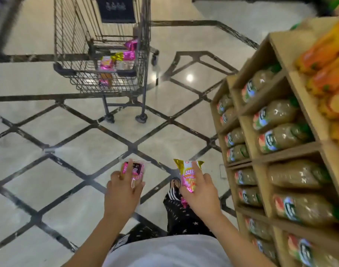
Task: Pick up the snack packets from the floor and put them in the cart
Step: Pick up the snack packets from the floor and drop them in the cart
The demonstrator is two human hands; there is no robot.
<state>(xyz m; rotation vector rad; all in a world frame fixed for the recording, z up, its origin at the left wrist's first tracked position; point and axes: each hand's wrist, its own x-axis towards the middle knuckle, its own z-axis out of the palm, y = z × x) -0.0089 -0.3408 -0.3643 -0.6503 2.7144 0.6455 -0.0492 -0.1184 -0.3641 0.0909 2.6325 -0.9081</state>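
Our L hand (124,193) grips a pink-black packet (136,169), fingers curled round it. R hand (199,193) likewise grips a pink-gold packet (188,176). Both are held above the tiled floor (78,151). Farther ahead stands the cart (68,35) w/ other packets (116,60) inside.

Glossy diamond-tiled floor (83,149), cardboard shelving (261,162)

Left hand (124,191) and right hand (200,191) apparently grip packets (187,177).

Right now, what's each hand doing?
Left hand: holding a pink-and-dark snack packet.
Right hand: holding a pink-and-gold snack packet.
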